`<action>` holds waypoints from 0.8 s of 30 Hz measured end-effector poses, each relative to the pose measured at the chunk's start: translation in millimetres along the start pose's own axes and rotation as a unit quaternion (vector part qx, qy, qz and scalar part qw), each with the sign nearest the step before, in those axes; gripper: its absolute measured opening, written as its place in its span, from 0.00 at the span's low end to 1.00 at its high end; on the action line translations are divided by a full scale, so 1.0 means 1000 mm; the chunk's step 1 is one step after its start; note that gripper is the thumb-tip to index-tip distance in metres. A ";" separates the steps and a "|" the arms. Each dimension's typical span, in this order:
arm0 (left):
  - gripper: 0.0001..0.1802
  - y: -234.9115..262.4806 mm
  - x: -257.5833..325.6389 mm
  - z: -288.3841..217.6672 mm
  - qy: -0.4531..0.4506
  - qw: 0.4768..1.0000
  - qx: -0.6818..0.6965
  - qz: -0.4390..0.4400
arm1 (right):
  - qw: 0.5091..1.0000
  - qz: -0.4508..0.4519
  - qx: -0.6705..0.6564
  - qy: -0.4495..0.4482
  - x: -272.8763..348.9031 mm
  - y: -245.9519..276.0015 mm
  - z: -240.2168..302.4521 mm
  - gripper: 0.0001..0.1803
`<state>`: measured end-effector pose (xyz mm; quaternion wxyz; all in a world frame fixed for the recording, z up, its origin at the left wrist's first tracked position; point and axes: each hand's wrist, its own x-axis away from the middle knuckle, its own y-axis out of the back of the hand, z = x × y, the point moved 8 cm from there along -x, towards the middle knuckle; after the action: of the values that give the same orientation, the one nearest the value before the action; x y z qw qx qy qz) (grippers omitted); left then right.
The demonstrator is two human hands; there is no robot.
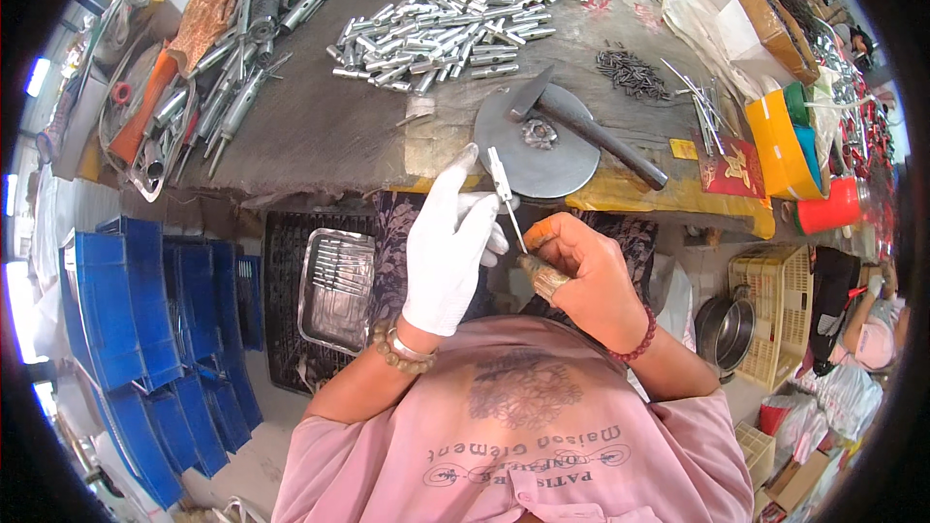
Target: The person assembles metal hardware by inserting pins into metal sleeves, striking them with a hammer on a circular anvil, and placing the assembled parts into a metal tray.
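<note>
My left hand (448, 247), in a white glove, is closed on a small silver metal cylinder (499, 174) and holds it tilted at the table's front edge. A thin metal rod (516, 225) runs from the cylinder's lower end toward me. The bare fingers of my right hand (581, 271), with stained wrapping on the thumb, pinch the rod's near end. Just beyond the cylinder, a round grey metal plate (572, 169) lies on the table with a hammer (591, 131) resting across it. The plate's middle carries a rough metal lump (539, 134).
Silver cylinders (436, 39) lie heaped at the back, beside a pile of dark pins (633, 75). Tools and an orange-handled glove-like item (208, 19) crowd the left. Thin rods (699, 107) and a yellow box (780, 145) stand right. Below are a metal tray (337, 324) and blue bins (121, 300).
</note>
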<state>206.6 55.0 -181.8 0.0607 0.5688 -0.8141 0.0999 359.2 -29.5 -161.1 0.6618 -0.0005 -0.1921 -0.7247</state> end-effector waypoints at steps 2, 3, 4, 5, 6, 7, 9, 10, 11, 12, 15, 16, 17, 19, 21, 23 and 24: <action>0.35 0.002 0.003 -0.005 -0.005 1.000 0.025 0.001 | 0.999 -0.006 0.021 0.027 0.000 -0.007 0.005 0.16; 0.35 0.004 0.003 -0.007 0.000 1.000 0.016 -0.001 | 0.999 0.008 0.021 0.030 0.000 -0.013 0.005 0.16; 0.35 0.008 0.002 -0.004 -0.007 0.999 0.040 -0.007 | 0.998 -0.003 0.030 0.053 0.000 -0.016 0.008 0.16; 0.34 0.011 0.003 -0.003 -0.019 0.999 0.049 -0.012 | 0.996 -0.010 0.036 0.076 0.000 -0.020 0.010 0.16; 0.34 0.015 0.004 -0.004 -0.030 0.998 0.058 -0.019 | 0.996 0.014 0.067 0.065 0.001 -0.021 0.012 0.20; 0.33 0.022 0.004 -0.005 -0.044 0.996 0.073 -0.031 | 0.997 0.017 0.040 0.069 0.000 -0.020 0.011 0.23; 0.31 0.052 0.009 -0.003 -0.085 0.991 0.066 -0.074 | 0.996 0.012 -0.003 0.087 -0.003 -0.017 0.011 0.27; 0.31 0.069 0.011 0.004 -0.084 0.990 0.065 -0.093 | 0.995 -0.009 -0.017 0.098 -0.003 -0.009 0.012 0.29; 0.32 0.095 0.021 0.011 -0.067 0.985 0.005 -0.158 | 0.987 -0.051 -0.005 0.152 -0.003 0.002 0.016 0.28; 0.32 0.121 0.031 0.020 -0.047 0.973 -0.054 -0.219 | 0.974 -0.096 0.005 0.205 -0.004 0.014 0.019 0.28; 0.32 0.211 0.058 0.098 0.016 0.929 -0.116 -0.352 | 0.972 -0.139 0.020 0.187 -0.020 0.042 0.009 0.25; 0.33 0.246 0.070 0.149 0.034 0.917 -0.065 -0.391 | 0.973 -0.133 0.018 0.188 -0.024 0.044 0.006 0.25; 0.33 0.276 0.084 0.193 0.078 0.905 -0.066 -0.414 | 0.975 -0.118 -0.017 0.185 -0.028 0.046 0.003 0.25; 0.29 0.304 0.114 0.237 0.197 0.872 -0.006 -0.448 | 0.976 -0.108 -0.058 0.179 -0.033 0.043 -0.002 0.25; 0.28 0.319 0.119 0.269 0.177 0.869 -0.066 -0.457 | 0.976 -0.118 -0.052 0.174 -0.031 0.043 -0.004 0.24; 0.28 0.344 0.126 0.315 0.169 0.851 -0.101 -0.487 | 0.977 -0.120 -0.051 0.169 -0.032 0.043 -0.004 0.24; 0.28 0.343 0.119 0.320 0.172 0.853 -0.100 -0.483 | 0.977 -0.120 -0.054 0.169 -0.032 0.045 -0.005 0.24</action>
<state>-151.8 -14.0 -500.0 0.2966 0.8552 -0.4189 0.0720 407.2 -2.8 -161.8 0.5915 0.1095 -0.0371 -0.7979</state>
